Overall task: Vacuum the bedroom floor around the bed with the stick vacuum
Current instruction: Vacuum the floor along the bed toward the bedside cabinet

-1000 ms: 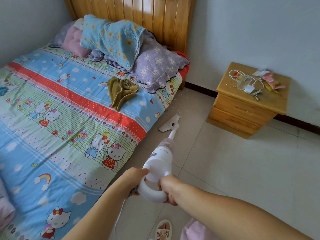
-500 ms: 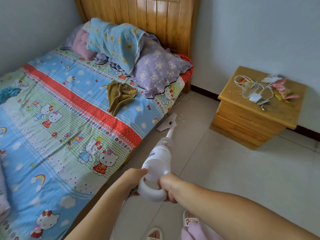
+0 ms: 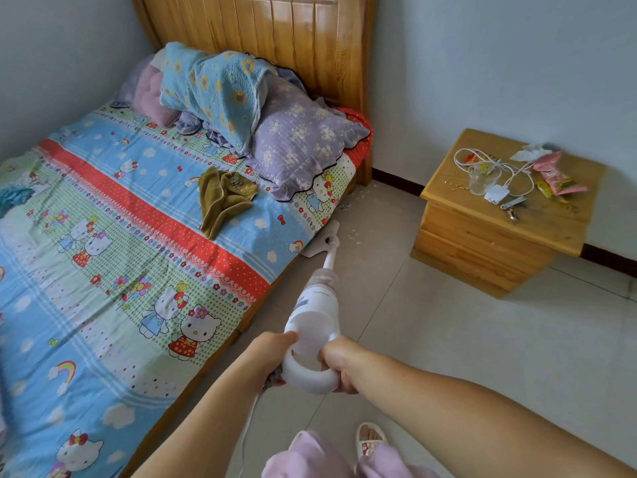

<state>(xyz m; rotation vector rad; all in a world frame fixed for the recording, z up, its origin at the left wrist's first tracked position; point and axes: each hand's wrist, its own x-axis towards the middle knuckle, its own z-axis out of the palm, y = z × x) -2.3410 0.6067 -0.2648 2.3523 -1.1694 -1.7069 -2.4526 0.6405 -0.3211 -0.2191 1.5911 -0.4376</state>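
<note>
The white stick vacuum [image 3: 315, 315] slopes down from my hands to the tiled floor [image 3: 431, 339]. Its flat head [image 3: 322, 241] lies against the side of the bed [image 3: 138, 236], partly under the hanging sheet. My left hand [image 3: 272, 353] grips the left side of the looped handle, and my right hand [image 3: 339, 363] grips its right side. White crumbs [image 3: 355, 232] lie scattered on the floor just beyond the head, toward the headboard corner.
A wooden nightstand [image 3: 489, 243] stands right of the vacuum head, with a cable, charger and wrappers on top. The wooden headboard [image 3: 275, 39] and wall close the far end. Pillows and an olive cloth [image 3: 224, 198] lie on the bed. My slippered foot [image 3: 370, 439] is below.
I have stepped forward along the bed, and the vacuum head has slid further toward the headboard corner, closer to the crumbs. Both hands keep the same hold on the handle.
</note>
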